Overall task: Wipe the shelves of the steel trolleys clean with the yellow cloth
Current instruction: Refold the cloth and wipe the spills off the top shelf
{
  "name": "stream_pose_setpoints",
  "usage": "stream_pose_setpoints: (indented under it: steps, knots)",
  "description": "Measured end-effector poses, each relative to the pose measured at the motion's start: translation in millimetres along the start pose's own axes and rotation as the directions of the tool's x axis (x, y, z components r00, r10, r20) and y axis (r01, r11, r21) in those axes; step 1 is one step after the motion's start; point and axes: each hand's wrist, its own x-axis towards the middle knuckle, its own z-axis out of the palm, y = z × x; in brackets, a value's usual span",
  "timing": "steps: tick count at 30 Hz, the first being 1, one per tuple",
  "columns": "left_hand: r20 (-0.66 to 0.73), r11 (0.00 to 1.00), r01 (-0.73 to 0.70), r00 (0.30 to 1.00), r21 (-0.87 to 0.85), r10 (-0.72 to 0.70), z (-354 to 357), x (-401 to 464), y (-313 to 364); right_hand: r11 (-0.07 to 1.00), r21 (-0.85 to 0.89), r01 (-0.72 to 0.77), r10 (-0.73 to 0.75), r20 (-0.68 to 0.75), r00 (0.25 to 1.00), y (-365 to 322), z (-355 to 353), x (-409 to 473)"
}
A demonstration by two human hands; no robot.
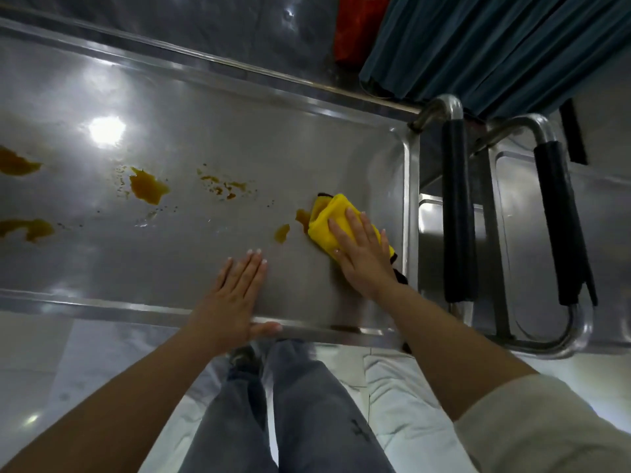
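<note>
My right hand (pixel 362 254) presses flat, fingers straight, on the yellow cloth (pixel 333 220) — folded, lying near the right end of the trolley's top shelf (pixel 239 131). My left hand (pixel 232 288) rests open on the steel, thumb over the near rim. Orange-brown spills (pixel 148 186) dot the shelf to the left — one touches the cloth's edge. A second trolley (pixel 532 213) stands just right.

Glossy steel shelf (pixel 239 97), soft yellow cloth (pixel 336 208)

Steel trolley shelf (pixel 205 138) with brown spills (pixel 148 186), yellow cloth (pixel 333 216), both hands.
</note>
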Motion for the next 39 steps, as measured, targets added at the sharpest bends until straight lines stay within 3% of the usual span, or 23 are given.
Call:
stream_pose_setpoints:
  steps: [11, 17, 27, 34, 39]
  knots:
    - [-0.047, 1.000, -0.009, 0.999, 0.015, 0.010, -16.6, 10.6, 6.3, 0.997, 0.080, 0.017, -0.019, 0.018, 1.000, 29.3, -65.5, 199.0]
    - [-0.069, 0.999, 0.003, 0.998, 0.046, 0.000, -20.9, 23.8, 7.6, 0.997, 0.082, 0.006, -0.006, 0.005, 1.000, 30.2, -75.9, 236.8]
    - [-0.039, 1.000, -0.016, 0.999, 0.022, 0.017, -18.6, 29.7, 4.9, 0.985, 0.148, -0.085, 0.092, -0.042, 0.995, -14.8, -30.1, 110.6]
    - [-0.115, 0.993, -0.109, 0.988, -0.032, 0.105, -20.8, 14.7, -12.2, 0.939, 0.241, -0.246, 0.260, -0.027, 0.965, -78.2, 1.5, 4.6]
    - [-0.139, 0.997, -0.081, 0.987, 0.016, 0.083, -20.1, -12.4, -59.3, 0.934, 0.055, -0.352, 0.356, -0.103, 0.929, -115.4, 10.5, -34.8]
